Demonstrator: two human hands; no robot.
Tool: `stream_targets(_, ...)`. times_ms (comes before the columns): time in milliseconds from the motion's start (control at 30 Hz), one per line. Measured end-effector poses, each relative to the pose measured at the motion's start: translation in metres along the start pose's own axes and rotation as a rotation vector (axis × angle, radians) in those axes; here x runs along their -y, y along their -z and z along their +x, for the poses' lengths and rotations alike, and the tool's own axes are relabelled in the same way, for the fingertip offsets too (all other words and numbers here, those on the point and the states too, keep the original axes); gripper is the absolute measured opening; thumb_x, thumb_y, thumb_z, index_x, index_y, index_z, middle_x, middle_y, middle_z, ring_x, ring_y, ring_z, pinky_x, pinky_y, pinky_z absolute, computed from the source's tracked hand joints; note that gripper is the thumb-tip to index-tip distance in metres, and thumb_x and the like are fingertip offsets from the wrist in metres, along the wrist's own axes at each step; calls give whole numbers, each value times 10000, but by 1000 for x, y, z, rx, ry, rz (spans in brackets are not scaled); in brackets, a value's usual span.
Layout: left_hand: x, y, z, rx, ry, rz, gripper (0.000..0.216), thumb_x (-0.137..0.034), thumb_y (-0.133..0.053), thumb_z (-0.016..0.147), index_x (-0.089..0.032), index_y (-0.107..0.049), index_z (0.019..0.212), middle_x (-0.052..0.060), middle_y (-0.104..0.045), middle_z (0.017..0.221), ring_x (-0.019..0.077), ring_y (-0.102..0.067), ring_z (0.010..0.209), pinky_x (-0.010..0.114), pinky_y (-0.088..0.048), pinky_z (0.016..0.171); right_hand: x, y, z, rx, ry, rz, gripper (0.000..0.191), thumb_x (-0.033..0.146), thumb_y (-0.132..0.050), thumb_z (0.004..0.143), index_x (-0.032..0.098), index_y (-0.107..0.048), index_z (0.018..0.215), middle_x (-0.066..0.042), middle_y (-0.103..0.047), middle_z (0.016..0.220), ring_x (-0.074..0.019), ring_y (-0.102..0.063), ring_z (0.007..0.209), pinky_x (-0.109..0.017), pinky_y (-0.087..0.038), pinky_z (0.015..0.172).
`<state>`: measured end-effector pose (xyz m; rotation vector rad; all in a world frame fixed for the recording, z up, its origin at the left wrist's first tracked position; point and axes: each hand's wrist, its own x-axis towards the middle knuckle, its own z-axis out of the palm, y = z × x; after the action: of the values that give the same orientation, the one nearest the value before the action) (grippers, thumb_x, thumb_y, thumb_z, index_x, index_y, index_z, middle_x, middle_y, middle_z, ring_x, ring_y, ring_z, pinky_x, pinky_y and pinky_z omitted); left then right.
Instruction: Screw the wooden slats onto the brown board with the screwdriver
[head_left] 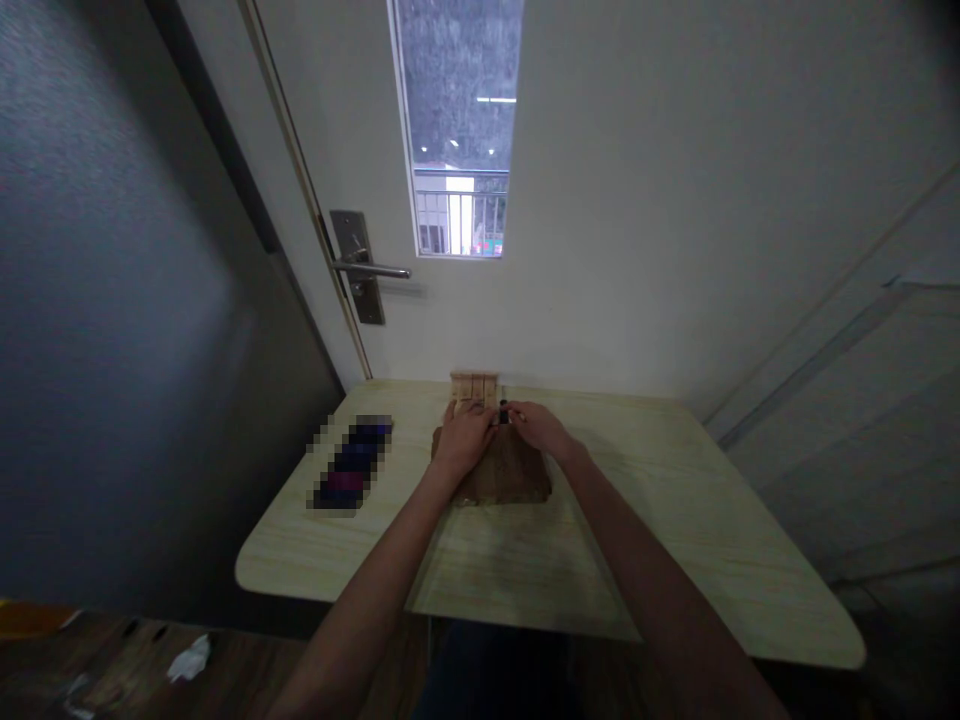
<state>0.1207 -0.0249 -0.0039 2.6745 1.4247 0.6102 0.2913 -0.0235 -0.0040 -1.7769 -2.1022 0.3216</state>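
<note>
A flat brown piece, perhaps cardboard or leather, lies on the table below my hands. Behind it is a paler tan slatted piece with dark lines across it. My left hand rests over where the two meet, its fingers stretched out on the tan piece and its thumb side towards the middle. A small black object shows between my hands; its kind is too small to tell. My right hand is closed in a pinch at the right side of this black object.
The pale wooden table has rounded front corners and stands against a white door with a metal handle. At the left on the table lies a dark, pixelated flat object. A crumpled white scrap is on the floor.
</note>
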Motion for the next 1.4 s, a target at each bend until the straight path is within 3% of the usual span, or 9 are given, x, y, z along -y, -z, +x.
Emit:
stream_targets(67,8,-4,2,15,-18,6,176,-233,-537,934,-222,-682,1033,84,-712,1102,260,-557,1195,543,-265,1106,0,-4,8,33,-39,-15,281,142,-446,914,201,-712,983,-74,-737,1070,-176,-667,993,-254,-461,867)
stream_targets(267,20,-8,-1,-8,-96,62,230,-176,-446,962,-194,-644,1078,97,-689,1148,240,-583,1153,541,-261,1100,-1,-9,17,-8,-243,-66,204,271,-517,896,202,-708,908,-122,-744,963,-230,-691,902,-297,-472,732)
stream_targets(433,20,-8,2,-4,-107,27,196,-224,-499,947,-193,-648,1070,100,-680,1146,250,-576,1147,517,-294,1069,-4,-16,27,-45,-335,-64,104,272,-649,800,179,-682,833,-146,-735,896,-252,-690,841,-302,-463,672)
stream_targets(633,17,-8,11,44,-152,71,215,-222,-457,970,-172,-661,1016,106,-708,1041,246,-605,1064,452,-378,995,-9,-21,26,-147,-246,25,248,160,-599,803,219,-659,1036,-79,-732,960,-203,-672,884,-288,-466,772)
stream_targets(933,6,-10,20,29,-138,46,233,-58,-451,897,-152,-657,950,119,-692,964,247,-591,1062,371,-457,936,-20,-13,10,-439,-170,239,288,193,-411,881,184,-690,953,-96,-718,1009,-203,-619,982,-329,-448,906)
stream_targets(1067,-1,-7,15,-1,-136,-12,207,-77,-475,900,-165,-641,990,105,-686,971,244,-585,1057,364,-468,929,-29,-7,4,-576,-206,350,289,344,-418,893,183,-652,843,-74,-694,828,-191,-614,786,-316,-479,780)
stream_targets(1167,-6,-2,5,-26,-155,-57,172,-111,-484,912,-172,-629,981,93,-674,998,231,-578,1057,342,-469,926,-34,-4,-1,-659,-219,435,253,428,-528,822,192,-603,774,-38,-645,732,-166,-586,670,-288,-483,679)
stream_targets(1300,-3,2,-7,-111,-163,-211,164,-94,-477,882,-184,-613,893,71,-648,933,212,-590,976,326,-487,866,-33,-2,-10,-764,-231,557,193,394,-573,763,211,-516,738,18,-571,658,-132,-573,571,-242,-468,566)
stream_targets(1400,5,2,-13,-173,-150,-361,201,-33,-472,802,-188,-594,839,61,-651,925,206,-601,968,326,-486,855,-32,-1,-14,-828,-261,631,166,377,-530,783,221,-488,821,64,-493,589,-124,-551,493,-223,-434,485)
